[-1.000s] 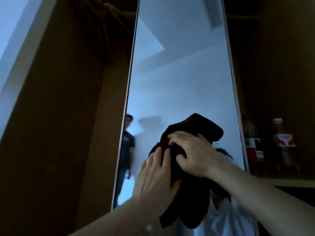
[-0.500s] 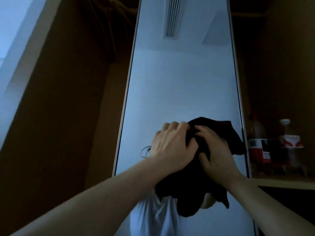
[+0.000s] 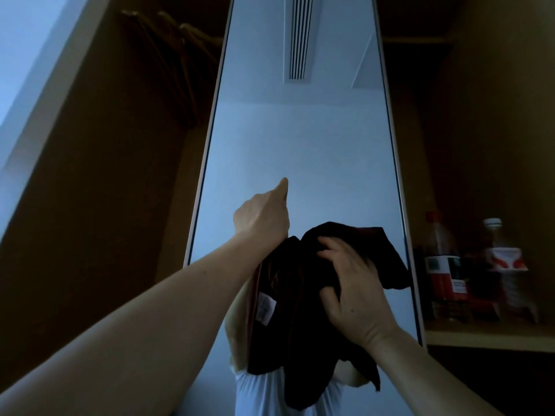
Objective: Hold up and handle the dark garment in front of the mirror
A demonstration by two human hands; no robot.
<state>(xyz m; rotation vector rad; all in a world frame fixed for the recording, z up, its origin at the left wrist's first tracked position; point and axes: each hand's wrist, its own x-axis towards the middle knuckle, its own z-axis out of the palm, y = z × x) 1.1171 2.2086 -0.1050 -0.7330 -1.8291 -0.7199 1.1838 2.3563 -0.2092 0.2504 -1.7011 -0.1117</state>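
Head view: right hand (image 3: 354, 292) bunches the cloth (image 3: 300, 310) flat against the mirror (image 3: 300, 145); left hand (image 3: 264, 214), fingers curled, one fingertip touching the glass.

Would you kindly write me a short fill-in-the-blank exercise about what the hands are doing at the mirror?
1. The right hand presses a dark ____ against the mirror.
2. The left hand points one finger at the ____.
3. Bottles stand on a shelf to the ____ of the mirror.
4. The cloth bears a small white ____.

Missing words: cloth; mirror; right; label
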